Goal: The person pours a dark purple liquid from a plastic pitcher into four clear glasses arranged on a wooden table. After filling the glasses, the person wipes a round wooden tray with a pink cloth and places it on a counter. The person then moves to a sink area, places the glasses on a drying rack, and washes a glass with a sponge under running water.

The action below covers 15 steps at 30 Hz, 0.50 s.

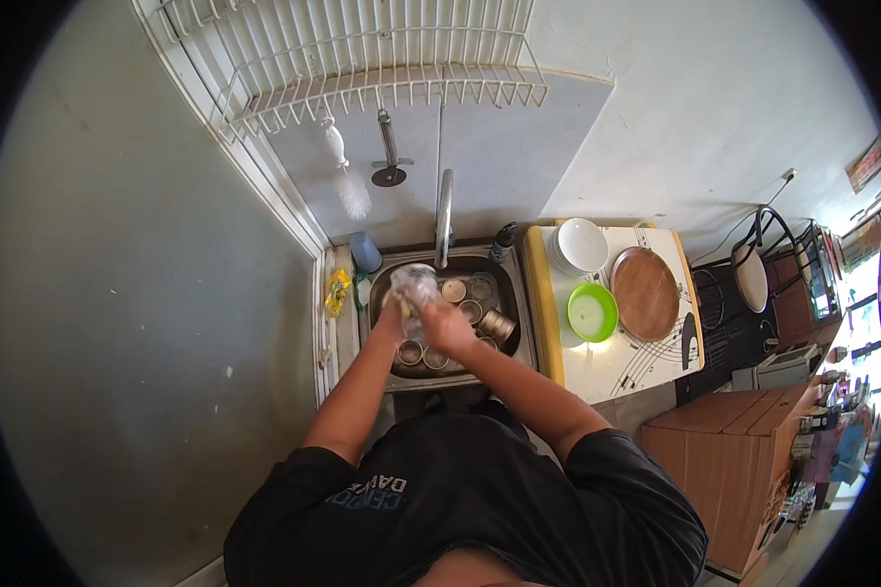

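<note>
Over the stainless steel sink [528, 345], both my hands are on a clear, foam-smeared vessel [415, 282], perhaps a glass or jar. My left hand [392, 315] grips it from the left, partly hidden behind it. Against its right side, my right hand [446, 328] is closed around it. A bit of yellow shows between the hands, too blurred to name. Below, the basin holds several small round cups or jars, including a ribbed one lying on its side [497, 323] and an upright one with a pale top [454, 290]. The curved metal faucet [446, 213] rises behind them.
Right of the sink, a table [595, 374] bears stacked white bowls [582, 246], a green bowl [592, 312] and a brown wooden plate [645, 293]. A blue cup [365, 252] and yellow packet [337, 291] sit left. A wire rack [389, 81] hangs above; a dark bottle [503, 242] stands behind.
</note>
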Tool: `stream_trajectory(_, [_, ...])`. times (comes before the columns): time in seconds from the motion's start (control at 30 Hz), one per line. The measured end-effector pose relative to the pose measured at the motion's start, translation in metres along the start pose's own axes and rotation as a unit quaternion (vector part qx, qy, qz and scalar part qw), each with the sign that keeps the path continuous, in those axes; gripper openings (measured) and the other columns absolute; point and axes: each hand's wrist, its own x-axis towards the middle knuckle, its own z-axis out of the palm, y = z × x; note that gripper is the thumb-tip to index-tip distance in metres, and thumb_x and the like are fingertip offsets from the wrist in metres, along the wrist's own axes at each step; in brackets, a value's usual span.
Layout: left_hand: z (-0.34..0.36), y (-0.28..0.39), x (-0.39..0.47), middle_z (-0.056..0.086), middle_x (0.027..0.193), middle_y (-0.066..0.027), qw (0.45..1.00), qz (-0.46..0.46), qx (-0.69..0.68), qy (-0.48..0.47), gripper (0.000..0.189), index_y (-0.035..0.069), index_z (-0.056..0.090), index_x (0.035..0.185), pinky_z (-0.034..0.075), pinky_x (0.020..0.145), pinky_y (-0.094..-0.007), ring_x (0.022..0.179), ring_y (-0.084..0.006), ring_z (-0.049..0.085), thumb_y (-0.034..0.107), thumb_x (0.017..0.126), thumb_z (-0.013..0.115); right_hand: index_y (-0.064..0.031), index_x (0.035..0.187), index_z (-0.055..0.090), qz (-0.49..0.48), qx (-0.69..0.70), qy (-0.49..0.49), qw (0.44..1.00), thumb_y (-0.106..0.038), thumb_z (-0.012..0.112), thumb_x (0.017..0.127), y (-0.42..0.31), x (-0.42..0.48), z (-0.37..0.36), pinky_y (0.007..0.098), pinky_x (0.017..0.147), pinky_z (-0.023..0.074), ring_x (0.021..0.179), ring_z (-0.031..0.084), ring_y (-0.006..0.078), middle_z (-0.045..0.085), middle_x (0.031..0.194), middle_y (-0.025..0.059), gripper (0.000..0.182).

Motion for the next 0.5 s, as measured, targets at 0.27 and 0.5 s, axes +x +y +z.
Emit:
stream_trajectory(0.27, [-0.01, -0.021, 0.009, 0.069, 0.094, -0.0082, 0.989, 0.042, -0.145, 0.003, 0.038, 0.008, 0.064, 0.105, 0.055, 0.081, -0.0394, 0.086, -0.0245, 0.068, 0.043, 0.096, 0.055, 0.0021, 0.138, 0.047, -0.077, 0.088, 0.199, 0.973, -0.008, 0.063, 0.082, -0.039, -0.01, -0.002, 0.0475, 0.115, 0.0331, 0.131, 0.045, 0.0467, 0.048, 0.14, 0.0255, 0.059])
stream_trajectory(0.5, [-0.012, -0.034, 0.017, 0.061, 0.117, -0.0083, 0.98, 0.151, -0.11, 0.071, 0.045, 0.008, 0.05, 0.129, 0.052, 0.093, -0.0395, 0.107, -0.0243, 0.062, 0.019, 0.09, 0.07, 0.0064, 0.129, 0.052, 0.401, 0.474, 0.221, 0.752, -0.032, 0.049, 0.104, -0.02, 0.015, 0.019, 0.0387, 0.097, 0.0476, 0.109, 0.061, 0.0329, 0.062, 0.119, 0.0199, 0.046])
